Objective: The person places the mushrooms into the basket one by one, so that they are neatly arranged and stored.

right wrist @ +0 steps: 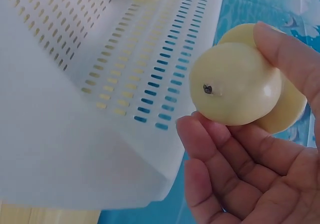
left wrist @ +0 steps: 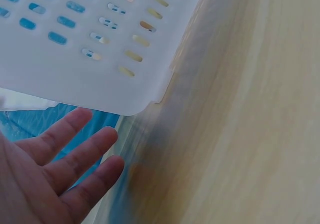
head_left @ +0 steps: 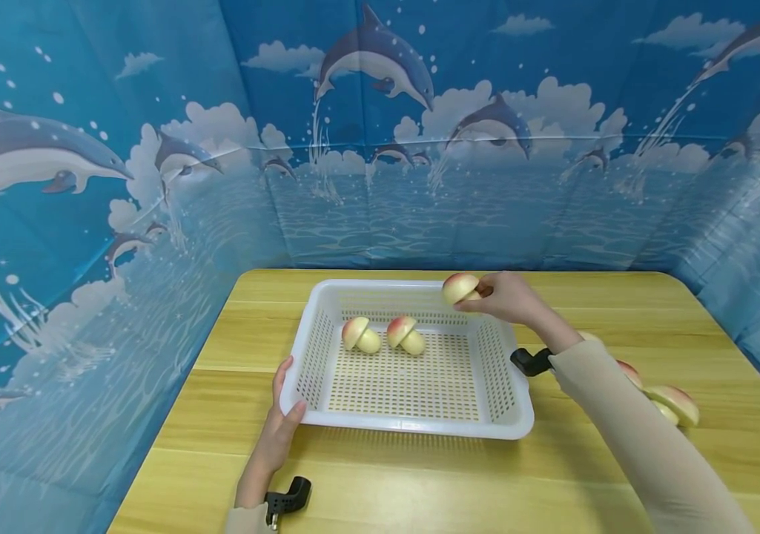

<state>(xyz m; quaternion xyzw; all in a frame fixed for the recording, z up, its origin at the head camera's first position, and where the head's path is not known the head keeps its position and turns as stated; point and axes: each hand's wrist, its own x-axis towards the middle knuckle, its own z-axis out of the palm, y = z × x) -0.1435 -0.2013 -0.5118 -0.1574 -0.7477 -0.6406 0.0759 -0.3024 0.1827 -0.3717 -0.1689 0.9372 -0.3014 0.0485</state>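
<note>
A white slatted plastic basket (head_left: 406,424) stands on the table. Inside it lie two cream toy mushrooms, one on the left (head_left: 361,335) and one nearer the middle (head_left: 406,335), both with red-blushed caps. Over the basket's back right corner my right hand (head_left: 509,297) pinches a third toy mushroom (head_left: 460,289) between thumb and fingers. The right wrist view shows its rounded stem end (right wrist: 235,83) with a small dark spot. My left hand (head_left: 279,423) is at the basket's front left corner, thumb against the rim; its other fingers (left wrist: 82,154) extend loosely beside the basket in the left wrist view.
Several more toy mushrooms (head_left: 676,404) lie on the wooden table (head_left: 386,489) right of the basket, partly hidden by my right sleeve (head_left: 640,430). A blue dolphin-print curtain (head_left: 380,208) hangs behind the table and along both sides.
</note>
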